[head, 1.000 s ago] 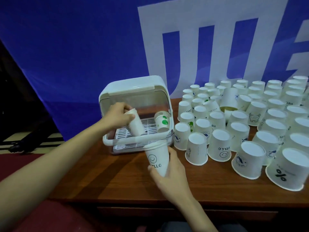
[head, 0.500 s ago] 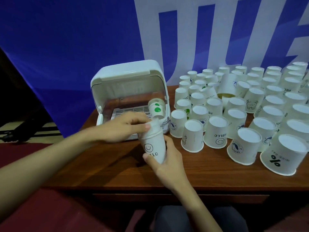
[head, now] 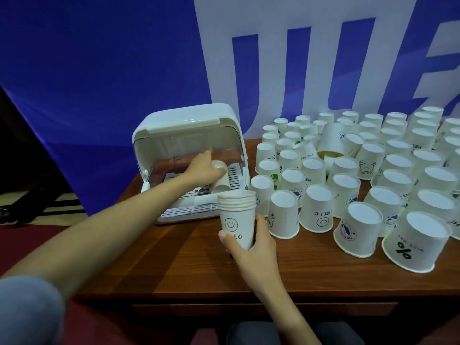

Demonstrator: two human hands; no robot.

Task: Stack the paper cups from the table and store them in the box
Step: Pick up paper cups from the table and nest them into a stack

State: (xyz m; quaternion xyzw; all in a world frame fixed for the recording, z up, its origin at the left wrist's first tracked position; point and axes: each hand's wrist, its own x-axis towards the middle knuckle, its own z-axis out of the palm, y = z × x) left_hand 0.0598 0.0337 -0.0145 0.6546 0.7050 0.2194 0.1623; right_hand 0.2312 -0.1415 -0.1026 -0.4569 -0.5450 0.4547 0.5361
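Note:
My right hand (head: 251, 247) grips an upright stack of several white paper cups (head: 237, 215) with a smiley face and "HELLO" print, held in front of the box. The white plastic box (head: 189, 125) stands at the table's left with its front lid raised. My left hand (head: 204, 168) reaches inside it and closes around a paper cup (head: 220, 181) lying on the slatted tray; part of that cup is hidden by my fingers. Many upside-down paper cups (head: 318, 210) cover the table to the right.
The wooden table (head: 174, 257) has bare surface in front of the box, and its front edge runs below my right wrist. A blue and white banner (head: 273, 58) hangs behind. A tall upright cup stack (head: 332, 138) stands among the inverted cups.
My left hand left the top of the stack and reached back into the box, taking hold of a cup there. The stack in my right hand stays about where it was.

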